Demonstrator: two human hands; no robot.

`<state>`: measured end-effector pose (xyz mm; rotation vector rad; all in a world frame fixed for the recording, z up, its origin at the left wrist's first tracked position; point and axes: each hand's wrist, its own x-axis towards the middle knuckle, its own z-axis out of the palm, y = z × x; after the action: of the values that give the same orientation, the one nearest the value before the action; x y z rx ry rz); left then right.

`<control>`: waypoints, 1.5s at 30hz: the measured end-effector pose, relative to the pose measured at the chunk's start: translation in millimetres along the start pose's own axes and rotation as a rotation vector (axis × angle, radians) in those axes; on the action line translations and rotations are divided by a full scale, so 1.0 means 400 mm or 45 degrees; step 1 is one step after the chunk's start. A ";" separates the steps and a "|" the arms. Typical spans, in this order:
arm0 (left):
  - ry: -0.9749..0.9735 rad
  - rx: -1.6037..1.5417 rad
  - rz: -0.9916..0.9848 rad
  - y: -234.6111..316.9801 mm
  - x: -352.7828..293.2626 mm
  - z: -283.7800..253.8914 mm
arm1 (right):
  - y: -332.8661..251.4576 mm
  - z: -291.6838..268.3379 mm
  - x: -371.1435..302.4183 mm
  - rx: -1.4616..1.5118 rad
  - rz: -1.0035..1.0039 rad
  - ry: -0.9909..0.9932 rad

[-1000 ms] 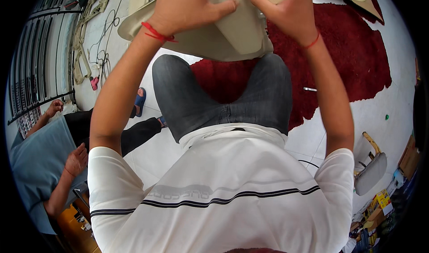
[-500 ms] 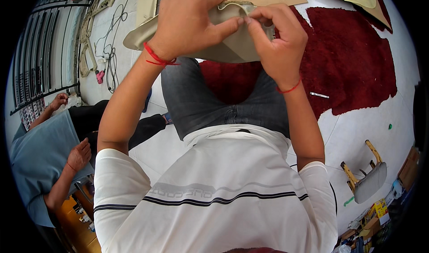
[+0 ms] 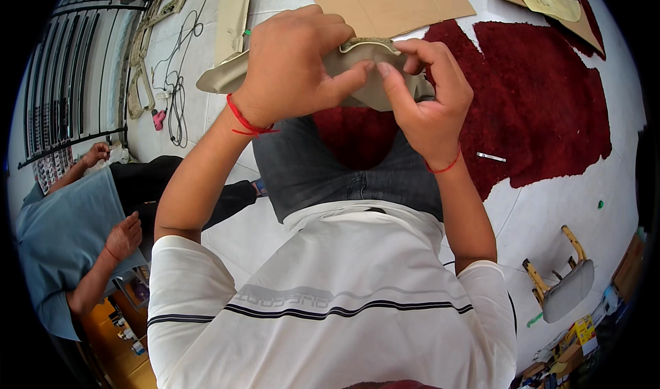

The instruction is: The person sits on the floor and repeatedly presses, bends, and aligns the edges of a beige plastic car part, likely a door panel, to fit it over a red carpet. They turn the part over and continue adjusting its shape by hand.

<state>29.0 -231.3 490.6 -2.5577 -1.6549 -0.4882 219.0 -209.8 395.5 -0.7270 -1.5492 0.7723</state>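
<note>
Above my lap I hold a beige, curved trim panel (image 3: pixel 223 76) with a soft-looking covering and a rough edge along its top. My left hand (image 3: pixel 292 62) grips the panel near that edge, fingers curled over the far side and thumb on the near face. At the right end, my right hand (image 3: pixel 436 80) pinches the rim of the panel between thumb and bent fingers. Both thumbs are close together near the edge. The fingertips of my left hand are hidden behind the panel.
Dark red carpet pieces (image 3: pixel 543 100) lie on the right, bearing a small white stick-like object (image 3: pixel 491 157). Cardboard (image 3: pixel 392 4) and another beige panel (image 3: pixel 232 21) lie ahead. A small stool (image 3: pixel 567 289) is tipped at right. A person in blue (image 3: pixel 72 238) sits at left, near cables (image 3: pixel 177 107).
My hands and the panel have come lower in view, and the panel has tilted, showing less of its lower face. The right fingers have shifted along the rim.
</note>
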 end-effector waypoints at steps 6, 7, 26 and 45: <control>-0.024 0.020 -0.014 0.014 0.004 0.000 | 0.021 -0.017 -0.009 -0.092 -0.169 -0.067; -0.021 0.012 -0.016 0.016 0.003 0.002 | 0.024 -0.018 -0.012 -0.090 -0.169 -0.061; 0.057 -0.044 0.004 -0.005 -0.019 0.000 | -0.015 -0.018 0.041 -0.075 0.040 -0.130; -0.005 -0.096 -0.320 -0.074 0.010 0.013 | 0.042 0.004 0.226 -0.372 -0.210 -0.785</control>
<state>5.0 -214.2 483.0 -2.4118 -2.0084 -0.5701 208.2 -126.9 434.2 -0.5833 -2.2856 0.6860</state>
